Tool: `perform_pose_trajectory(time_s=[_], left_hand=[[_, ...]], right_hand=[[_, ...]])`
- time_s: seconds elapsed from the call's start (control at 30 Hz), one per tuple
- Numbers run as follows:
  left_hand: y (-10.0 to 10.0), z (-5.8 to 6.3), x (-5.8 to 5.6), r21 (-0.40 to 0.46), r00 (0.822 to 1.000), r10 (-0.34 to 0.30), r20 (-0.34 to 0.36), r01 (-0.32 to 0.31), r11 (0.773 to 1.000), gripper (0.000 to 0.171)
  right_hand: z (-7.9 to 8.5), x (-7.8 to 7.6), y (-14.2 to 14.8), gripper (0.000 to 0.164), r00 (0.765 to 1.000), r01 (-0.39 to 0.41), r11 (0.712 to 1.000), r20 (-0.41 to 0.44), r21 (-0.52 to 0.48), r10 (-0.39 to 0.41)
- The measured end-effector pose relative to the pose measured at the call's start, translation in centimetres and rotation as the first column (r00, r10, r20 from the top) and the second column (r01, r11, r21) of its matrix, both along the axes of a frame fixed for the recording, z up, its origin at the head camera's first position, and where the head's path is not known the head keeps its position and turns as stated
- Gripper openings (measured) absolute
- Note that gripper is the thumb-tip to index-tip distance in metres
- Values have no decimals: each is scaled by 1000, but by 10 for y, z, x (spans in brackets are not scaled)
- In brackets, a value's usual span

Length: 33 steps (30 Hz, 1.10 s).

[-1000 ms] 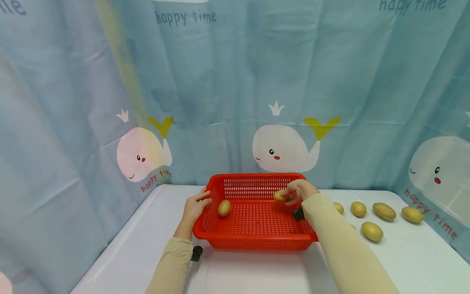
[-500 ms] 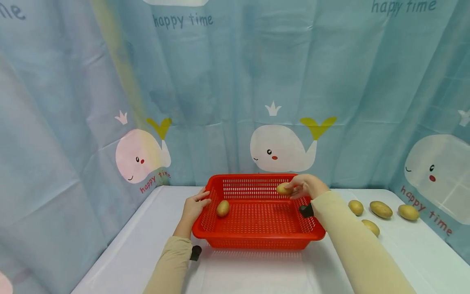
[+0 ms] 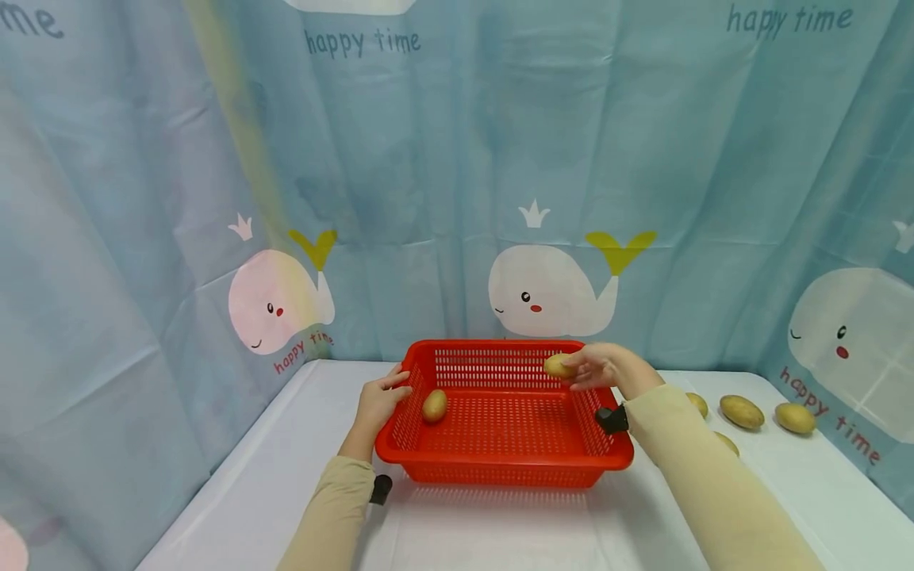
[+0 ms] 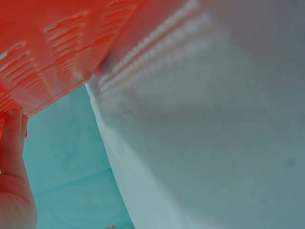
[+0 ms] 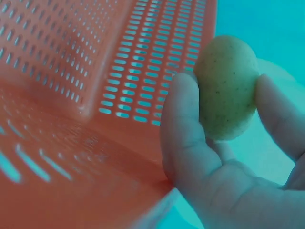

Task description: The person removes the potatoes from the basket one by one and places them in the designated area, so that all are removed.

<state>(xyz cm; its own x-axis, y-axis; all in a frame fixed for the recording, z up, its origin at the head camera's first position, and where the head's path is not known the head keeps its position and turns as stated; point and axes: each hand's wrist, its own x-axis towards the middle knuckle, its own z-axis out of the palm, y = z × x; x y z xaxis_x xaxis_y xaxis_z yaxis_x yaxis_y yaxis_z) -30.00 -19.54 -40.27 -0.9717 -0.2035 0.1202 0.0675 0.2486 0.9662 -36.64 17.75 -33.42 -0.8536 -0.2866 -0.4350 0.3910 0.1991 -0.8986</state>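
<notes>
A red plastic basket [image 3: 500, 458] with slotted walls stands on the white table. At its left rim, my left hand [image 3: 377, 404] grips the edge with its fingers over the rim; in the left wrist view the thumb lies against the outer wall. My right hand [image 3: 600, 368] pinches a potato [image 3: 558, 365] over the basket's back right part. Close up in the right wrist view, this speckled oval potato [image 5: 226, 88] sits between thumb and fingertips. Another potato [image 3: 434, 406] lies on the basket floor near the left wall.
Several potatoes lie on the table right of the basket, among them a long potato [image 3: 742, 412] and a far-right potato [image 3: 795, 418]. My right sleeve [image 3: 714, 468] partly hides others. Behind the table hangs a blue whale-print curtain [image 3: 443, 293].
My right hand has drawn right and slightly up with the potato, from lower inside the basket. Its sleeve now covers more of the table potatoes. My left hand stays at the rim.
</notes>
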Motion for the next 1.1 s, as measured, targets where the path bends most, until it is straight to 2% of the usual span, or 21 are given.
perform_pose_trajectory(time_s=[0.23, 0.4, 0.63, 0.8, 1.1], left_hand=[[-1, 1, -2, -15, 1000, 4, 6, -4, 1000, 39], [-2, 0, -2, -19, 1000, -6, -3, 6, 1000, 38], [-3, -2, 1, -4, 1000, -7, 4, 7, 1000, 38], [-4, -5, 2, -26, 1000, 0, 4, 0, 1000, 39], [-2, -1, 0, 7, 1000, -6, 8, 6, 1000, 40]], right_hand=[[11, 12, 9, 42, 996, 11, 999, -85, 45, -7], [13, 21, 18, 37, 994, 35, 998, -105, 48, -30], [16, 34, 26, 42, 988, -52, 998, -143, 44, 58], [16, 43, 39, 49, 982, -93, 995, -160, 41, 98], [15, 55, 68, 47, 981, -80, 997, -175, 1, 79]])
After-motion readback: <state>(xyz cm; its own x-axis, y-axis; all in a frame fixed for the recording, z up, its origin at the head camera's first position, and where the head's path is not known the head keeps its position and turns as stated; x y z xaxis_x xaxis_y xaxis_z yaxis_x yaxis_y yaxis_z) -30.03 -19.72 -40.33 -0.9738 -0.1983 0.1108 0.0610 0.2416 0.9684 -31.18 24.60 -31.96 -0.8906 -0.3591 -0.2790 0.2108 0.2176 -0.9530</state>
